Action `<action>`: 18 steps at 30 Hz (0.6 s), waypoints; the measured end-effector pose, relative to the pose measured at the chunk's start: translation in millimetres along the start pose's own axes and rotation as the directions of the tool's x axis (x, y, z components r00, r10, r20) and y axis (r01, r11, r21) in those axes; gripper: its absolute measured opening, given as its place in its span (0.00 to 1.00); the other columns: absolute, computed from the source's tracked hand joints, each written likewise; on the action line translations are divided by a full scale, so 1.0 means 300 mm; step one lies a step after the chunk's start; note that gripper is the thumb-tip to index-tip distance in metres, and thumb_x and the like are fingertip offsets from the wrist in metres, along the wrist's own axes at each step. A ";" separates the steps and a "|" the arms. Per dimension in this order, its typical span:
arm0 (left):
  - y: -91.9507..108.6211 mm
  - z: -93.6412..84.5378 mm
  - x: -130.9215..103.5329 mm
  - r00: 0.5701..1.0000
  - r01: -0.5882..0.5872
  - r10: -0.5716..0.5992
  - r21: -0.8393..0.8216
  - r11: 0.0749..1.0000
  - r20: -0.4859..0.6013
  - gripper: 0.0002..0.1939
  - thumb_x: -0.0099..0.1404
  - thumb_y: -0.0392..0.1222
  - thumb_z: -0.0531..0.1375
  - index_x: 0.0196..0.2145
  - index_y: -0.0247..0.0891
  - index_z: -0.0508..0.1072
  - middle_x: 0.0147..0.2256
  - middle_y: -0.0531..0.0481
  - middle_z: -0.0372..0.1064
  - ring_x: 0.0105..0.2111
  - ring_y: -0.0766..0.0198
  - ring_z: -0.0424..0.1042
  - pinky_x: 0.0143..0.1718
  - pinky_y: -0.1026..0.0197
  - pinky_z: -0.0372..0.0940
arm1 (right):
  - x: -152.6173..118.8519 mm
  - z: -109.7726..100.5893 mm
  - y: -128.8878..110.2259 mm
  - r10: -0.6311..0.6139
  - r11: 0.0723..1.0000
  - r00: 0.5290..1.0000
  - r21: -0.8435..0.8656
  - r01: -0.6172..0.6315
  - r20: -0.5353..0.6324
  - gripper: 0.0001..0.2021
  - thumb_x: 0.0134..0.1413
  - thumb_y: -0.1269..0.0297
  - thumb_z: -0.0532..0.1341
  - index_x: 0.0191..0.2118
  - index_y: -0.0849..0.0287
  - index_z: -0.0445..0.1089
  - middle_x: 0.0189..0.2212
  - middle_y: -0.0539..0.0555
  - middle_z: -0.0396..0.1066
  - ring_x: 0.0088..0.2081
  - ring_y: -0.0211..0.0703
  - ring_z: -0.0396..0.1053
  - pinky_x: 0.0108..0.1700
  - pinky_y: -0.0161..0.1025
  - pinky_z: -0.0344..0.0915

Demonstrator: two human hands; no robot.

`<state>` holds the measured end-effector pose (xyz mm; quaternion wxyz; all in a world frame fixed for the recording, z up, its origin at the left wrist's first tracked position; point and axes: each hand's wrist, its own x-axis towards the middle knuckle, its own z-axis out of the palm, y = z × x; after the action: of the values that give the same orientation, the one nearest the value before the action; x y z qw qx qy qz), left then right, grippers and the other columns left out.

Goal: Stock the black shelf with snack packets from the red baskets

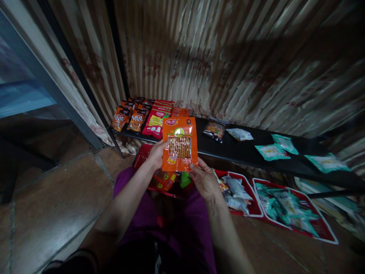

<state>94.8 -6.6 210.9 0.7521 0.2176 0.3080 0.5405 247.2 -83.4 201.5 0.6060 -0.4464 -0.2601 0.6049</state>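
An orange snack packet [180, 146] with a clear window is held upright in front of the black shelf [236, 150]. My left hand [157, 154] pinches its left edge, and my right hand [203, 177] grips its lower right corner. Behind it on the shelf, another orange packet [181, 112] partly shows beside red packets [158, 120]. Orange-and-black snack bags [138, 120] stand at the shelf's left end. Below my hands, a red basket [139, 156] contains orange packets and a green item [185, 179].
Further right on the shelf lie a dark packet [215, 130], a white packet [240, 134] and several teal packets [272, 152]. Two red baskets [258, 207] [327, 234] of packets stand on the floor at right. A black post [118, 49] rises at left before a striped curtain [176, 57].
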 end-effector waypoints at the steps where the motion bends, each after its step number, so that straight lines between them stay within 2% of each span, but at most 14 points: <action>1: -0.002 -0.003 -0.001 1.000 0.006 -0.007 0.006 1.000 0.025 0.16 0.51 0.37 0.64 0.39 0.34 0.73 0.35 0.47 0.76 0.37 0.58 0.74 0.44 0.54 0.66 | 0.003 -0.001 0.003 -0.005 1.000 1.000 0.006 0.005 -0.015 0.17 0.33 0.69 0.70 0.36 0.53 0.74 0.32 0.46 0.77 0.31 0.35 0.73 0.34 0.31 0.70; 3: -0.004 -0.010 -0.006 0.995 0.018 -0.022 0.034 0.999 0.102 0.19 0.50 0.36 0.64 0.42 0.35 0.72 0.36 0.47 0.75 0.37 0.58 0.74 0.43 0.55 0.66 | 0.011 -0.004 0.008 -0.013 1.000 0.999 0.025 0.015 -0.047 0.17 0.32 0.69 0.70 0.35 0.53 0.74 0.31 0.46 0.77 0.31 0.35 0.73 0.33 0.31 0.70; 7: -0.003 -0.024 -0.033 0.972 0.040 -0.068 0.125 0.991 0.224 0.27 0.43 0.27 0.62 0.44 0.36 0.71 0.37 0.49 0.75 0.37 0.59 0.74 0.43 0.57 0.65 | 0.027 -0.005 0.004 -0.018 0.999 0.995 0.049 0.023 -0.098 0.15 0.30 0.71 0.70 0.31 0.53 0.74 0.30 0.46 0.77 0.29 0.35 0.73 0.31 0.31 0.70; 11: 0.004 -0.033 -0.068 0.956 0.043 -0.081 0.138 0.989 0.281 0.32 0.41 0.24 0.60 0.47 0.38 0.69 0.40 0.49 0.74 0.40 0.60 0.72 0.44 0.58 0.64 | 0.031 0.003 0.005 -0.025 0.996 0.992 0.080 0.035 -0.120 0.13 0.31 0.71 0.70 0.29 0.54 0.74 0.28 0.45 0.77 0.28 0.35 0.73 0.28 0.30 0.69; 18: -0.011 -0.051 -0.083 0.938 0.047 -0.110 0.194 0.980 0.328 0.35 0.42 0.24 0.63 0.50 0.40 0.65 0.45 0.48 0.70 0.44 0.58 0.70 0.47 0.56 0.62 | 0.029 -0.003 0.033 -0.017 0.993 0.989 0.114 0.034 -0.147 0.16 0.31 0.72 0.69 0.34 0.53 0.75 0.29 0.45 0.77 0.30 0.34 0.73 0.31 0.29 0.70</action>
<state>80.7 -31.4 203.5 0.7915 0.3627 0.2318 0.4339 244.2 -76.4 190.8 0.6560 -0.4500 -0.1852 0.5770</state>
